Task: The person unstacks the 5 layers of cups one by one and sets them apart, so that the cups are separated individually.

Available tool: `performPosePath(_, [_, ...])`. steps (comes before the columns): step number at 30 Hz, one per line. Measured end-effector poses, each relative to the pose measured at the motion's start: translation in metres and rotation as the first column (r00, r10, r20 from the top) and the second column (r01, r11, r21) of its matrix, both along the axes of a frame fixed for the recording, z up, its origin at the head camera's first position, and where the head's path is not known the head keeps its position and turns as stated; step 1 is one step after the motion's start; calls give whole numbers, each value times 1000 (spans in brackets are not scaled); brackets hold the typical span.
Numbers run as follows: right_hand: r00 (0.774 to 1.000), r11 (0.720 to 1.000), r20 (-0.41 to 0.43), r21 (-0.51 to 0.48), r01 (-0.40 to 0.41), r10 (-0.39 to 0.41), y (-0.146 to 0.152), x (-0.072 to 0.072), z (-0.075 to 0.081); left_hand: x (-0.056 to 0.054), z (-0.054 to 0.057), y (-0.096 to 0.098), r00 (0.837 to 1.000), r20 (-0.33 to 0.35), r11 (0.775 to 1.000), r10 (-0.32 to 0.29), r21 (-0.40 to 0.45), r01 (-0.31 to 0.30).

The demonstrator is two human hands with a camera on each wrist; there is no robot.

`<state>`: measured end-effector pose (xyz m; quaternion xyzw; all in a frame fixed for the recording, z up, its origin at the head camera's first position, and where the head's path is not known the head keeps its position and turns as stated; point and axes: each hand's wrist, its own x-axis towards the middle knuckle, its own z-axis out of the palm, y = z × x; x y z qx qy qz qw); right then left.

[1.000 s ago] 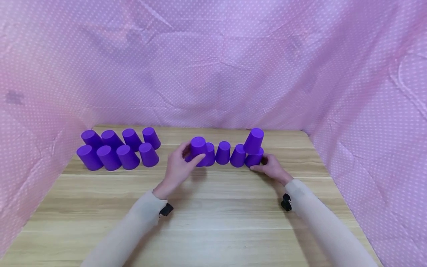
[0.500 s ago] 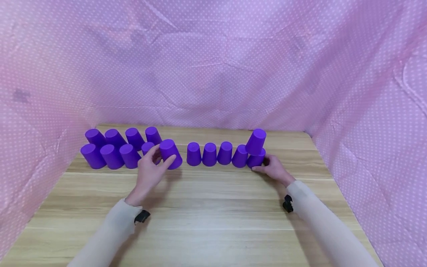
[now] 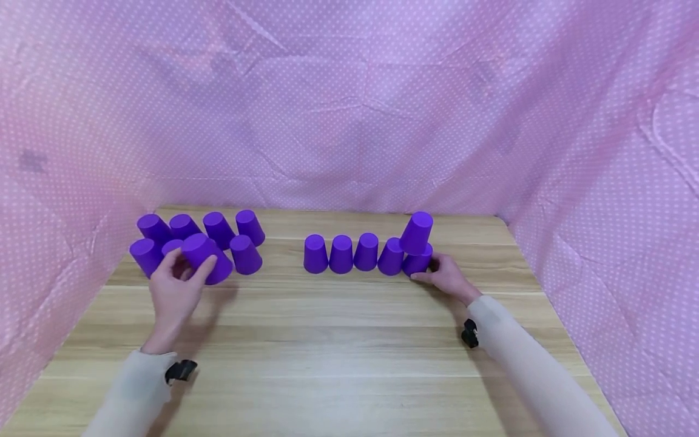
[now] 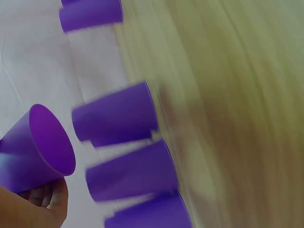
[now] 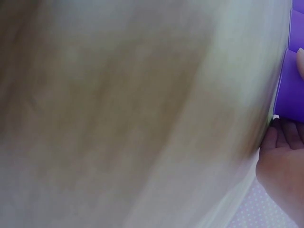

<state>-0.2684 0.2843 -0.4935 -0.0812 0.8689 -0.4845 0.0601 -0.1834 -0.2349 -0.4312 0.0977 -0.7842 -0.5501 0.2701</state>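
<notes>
**Left hand carrying one cup, right hand on the end cup**

Clock read from my body, twelve straight ahead. Left hand (image 3: pixel 177 291), between ten and eleven: thumb and fingers grip a plain purple cup (image 3: pixel 217 266), base up, off the table (image 3: pixel 349 352). Right hand (image 3: pixel 448 276), near one: pinches the end cup (image 3: pixel 416 264) low down. Upper cup (image 3: pixel 417 232) sits on top of it; overlap spoils the view, so I cannot tell whether it also bears on the neighbour.

Left wrist view alone shows the gripped cup's hollow mouth; head view gives base and wall. Right wrist view shows my thumb on one side of the end cup and fingers on the other.

Obstruction: the gripped cup partly blocks the clustered cups (image 3: pixel 246 255), two inverted rows around eleven. At twelve, four row cups (image 3: pixel 341 255) line up with the end cup. Pink dotted cloth (image 3: pixel 349 121) walls the far edge, ten through two.
</notes>
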Motion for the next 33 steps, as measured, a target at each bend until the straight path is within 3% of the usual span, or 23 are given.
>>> performPosePath(8, [1000, 1000, -6, 8, 13, -13, 2, 1, -1, 2, -9, -41, 985, 81, 987, 154, 43, -158])
performPosePath(13, [1000, 999, -2, 37, 5, -5, 0, 0, -4, 4, -17, -67, 943, 221, 956, 247, 103, -275])
performPosePath(18, [1000, 1000, -1, 19, 4, -4, -1, 1, -5, 6, -21, -85, 910, 299, 939, 287, 100, -329])
performPosePath(22, [1000, 1000, -11, 21, 1, 0, -1, 1, -4, 7, -18, -97, 888, 367, 956, 278, -12, -295])
performPosePath(27, [1000, 1000, -15, 16, 0, 0, 0, -1, -5, 7, -14, -113, 856, 472, 977, 213, -127, -173])
performPosePath(33, [1000, 999, -21, 32, 6, -5, 2, -1, -1, 6, -15, -127, 812, 563, 987, 152, -131, -94])
